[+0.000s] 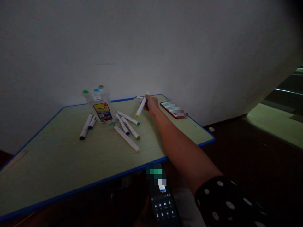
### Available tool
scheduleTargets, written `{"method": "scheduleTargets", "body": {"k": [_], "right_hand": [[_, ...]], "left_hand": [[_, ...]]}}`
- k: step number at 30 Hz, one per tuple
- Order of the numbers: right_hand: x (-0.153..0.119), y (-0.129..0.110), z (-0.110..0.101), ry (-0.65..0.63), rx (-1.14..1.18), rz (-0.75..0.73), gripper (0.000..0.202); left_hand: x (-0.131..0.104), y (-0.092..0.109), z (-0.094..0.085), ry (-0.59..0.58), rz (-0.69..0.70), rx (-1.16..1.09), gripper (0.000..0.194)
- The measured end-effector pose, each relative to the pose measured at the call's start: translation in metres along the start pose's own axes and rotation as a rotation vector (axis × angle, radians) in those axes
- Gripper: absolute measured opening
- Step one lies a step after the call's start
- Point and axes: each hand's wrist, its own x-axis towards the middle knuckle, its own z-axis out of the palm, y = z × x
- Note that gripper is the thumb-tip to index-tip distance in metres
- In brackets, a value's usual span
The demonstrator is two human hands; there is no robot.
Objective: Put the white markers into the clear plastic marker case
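My right hand (151, 105) is closed on a white marker with a yellow end (141, 107), held tilted above the back of the table. Below the table's front edge, my left hand (144, 212) is dim and mostly hidden beside a dark phone with a lit screen (163, 201), which it holds. A clear marker case (103, 107) with a yellow and blue label stands left of the right hand, with a few markers inside. Several white markers (126, 138) lie in front and to the right of the case. Another black-ended marker (86, 126) lies at its left.
The pale table (59, 151) has a blue edge and stands against a grey wall. A red-edged phone (174, 110) lies near its right edge. Another marker (139, 97) lies behind my right hand. A small white object (211, 129) is beyond the table's right side.
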Motion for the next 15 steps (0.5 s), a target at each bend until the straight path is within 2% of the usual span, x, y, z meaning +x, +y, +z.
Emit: {"method": "scheduleTargets", "body": {"k": [7,12,15], "right_hand": [[0.002,0.0,-0.001,0.007,-0.028,-0.021,0.023],[0.001,0.0,-0.001,0.011,-0.026,-0.008,0.022],[0.001,0.001,-0.002,-0.047,0.015,0.029,0.023]], "left_hand": [[0.011,-0.012,0.0,0.041,-0.039,-0.074,0.033],[0.019,-0.011,0.002,0.05,-0.047,-0.09,0.032],[0.014,-0.006,0.005,0.038,-0.056,-0.081,0.032]]}}
